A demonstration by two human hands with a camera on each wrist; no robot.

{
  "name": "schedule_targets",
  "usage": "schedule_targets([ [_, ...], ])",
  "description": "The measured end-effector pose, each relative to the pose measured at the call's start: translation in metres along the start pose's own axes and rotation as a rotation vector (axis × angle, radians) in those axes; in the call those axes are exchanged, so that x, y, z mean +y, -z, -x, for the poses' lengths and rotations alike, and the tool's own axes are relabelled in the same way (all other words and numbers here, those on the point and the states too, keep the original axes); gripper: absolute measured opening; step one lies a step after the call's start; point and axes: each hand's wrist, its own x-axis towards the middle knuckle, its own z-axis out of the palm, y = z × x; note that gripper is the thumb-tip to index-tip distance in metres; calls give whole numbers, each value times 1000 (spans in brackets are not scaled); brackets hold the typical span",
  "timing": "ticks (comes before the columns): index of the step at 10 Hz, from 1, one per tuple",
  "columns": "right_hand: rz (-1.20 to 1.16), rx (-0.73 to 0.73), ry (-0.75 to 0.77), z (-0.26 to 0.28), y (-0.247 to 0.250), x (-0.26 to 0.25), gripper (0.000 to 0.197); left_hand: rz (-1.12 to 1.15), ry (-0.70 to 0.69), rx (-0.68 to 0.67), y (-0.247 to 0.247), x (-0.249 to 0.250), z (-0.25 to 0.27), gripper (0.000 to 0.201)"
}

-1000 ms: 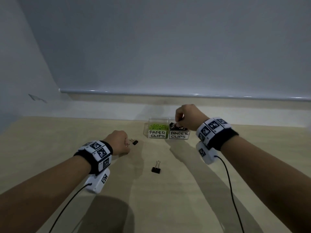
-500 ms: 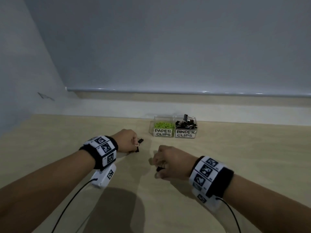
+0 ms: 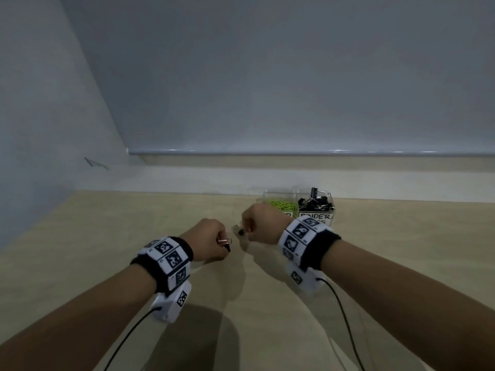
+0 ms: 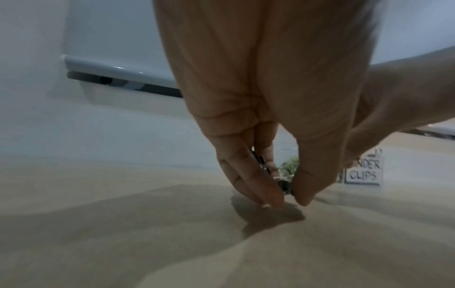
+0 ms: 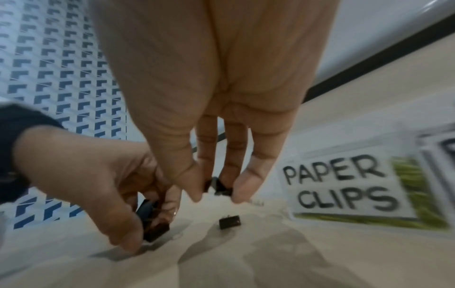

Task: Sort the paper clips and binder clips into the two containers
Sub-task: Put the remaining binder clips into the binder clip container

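My left hand pinches a black binder clip with rose-gold handles just above the wooden table; the left wrist view shows that clip between the thumb and fingertips. Close to its right, my right hand pinches another black binder clip between thumb and fingers. A third small binder clip lies on the table under that hand. At the back stand two clear containers: "PAPER CLIPS" with green clips, partly hidden by my right hand, and "BINDER CLIPS", heaped with black clips.
The containers stand against a white ledge at the table's far edge. A grey wall closes off the left side. Black cables run from both wrist cameras along my forearms.
My right hand went from the binder clips container to the clip at mid-table, took hold of it, and moved forward-left beside the left hand. The left hand kept holding its clip.
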Motion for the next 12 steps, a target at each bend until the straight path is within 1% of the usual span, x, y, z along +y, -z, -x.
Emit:
schedule_targets([
  [1,98,39,9,-21,-11,-14,15,58,10,44,17,-7,0,9],
  [2,224,-71,-15,-20,-15,-21,20,147,5,148,45,-3,-8,10],
  [3,253,-79,25,-5,-13,-15,41,214,-50,231,73,21,-30,12],
  [4,223,-71,-52,18,-13,0,30,223,-174,221,79,64,-58,14],
  [5,198,-157,-82,41,-8,22,20,136,-277,158,64,112,-83,16],
  [6,194,-192,-102,70,3,44,28,97,-313,114,43,145,-102,18],
  [7,140,-76,-134,91,22,67,12,97,-307,130,27,163,-115,17],
  [8,90,73,-204,95,58,88,11,86,-260,126,18,171,-123,15],
  [9,14,256,-250,86,91,102,8,54,-232,94,12,171,-130,17],
  [10,-41,396,-297,64,103,112,7,118,-228,103,16,165,-129,34],
  [11,-67,376,-320,42,91,118,9,230,-234,128,27,153,-119,40],
  [12,-73,333,-324,40,80,119,12,275,-247,160,41,133,-88,30],
])
